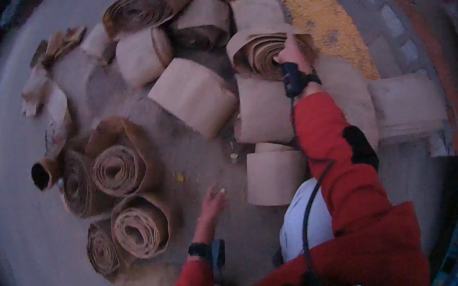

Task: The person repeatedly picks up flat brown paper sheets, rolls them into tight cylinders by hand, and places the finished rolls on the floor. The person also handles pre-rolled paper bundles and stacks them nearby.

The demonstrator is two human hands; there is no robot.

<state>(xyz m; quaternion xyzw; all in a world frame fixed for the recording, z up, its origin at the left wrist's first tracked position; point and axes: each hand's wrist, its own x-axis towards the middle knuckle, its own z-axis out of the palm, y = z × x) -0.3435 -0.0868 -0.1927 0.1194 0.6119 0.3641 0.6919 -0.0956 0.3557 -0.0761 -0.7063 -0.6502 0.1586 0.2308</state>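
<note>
My right hand (294, 55) reaches far forward on an outstretched arm, its fingers closed at the edge of a coiled roll of thin brown sheet (253, 46); motion blur softens the fingertips. That roll leans among other rolls, its spiral layers facing me. Nearer my body, my left hand (212, 204) hangs above the ground with its fingers apart, holding nothing. To its left stand several upright brown rolls, one of them (141, 231) closest to that hand. A pale roll (276, 176) lies on its side between my two arms.
More rolls lie ahead, including a large one (193, 95) on its side and a coil (146, 8) at the far edge. Yellow grains (330, 29) are spread on the ground at far right, beside a stack of pale flat pieces (410, 106). Torn sheets (50, 98) lie far left.
</note>
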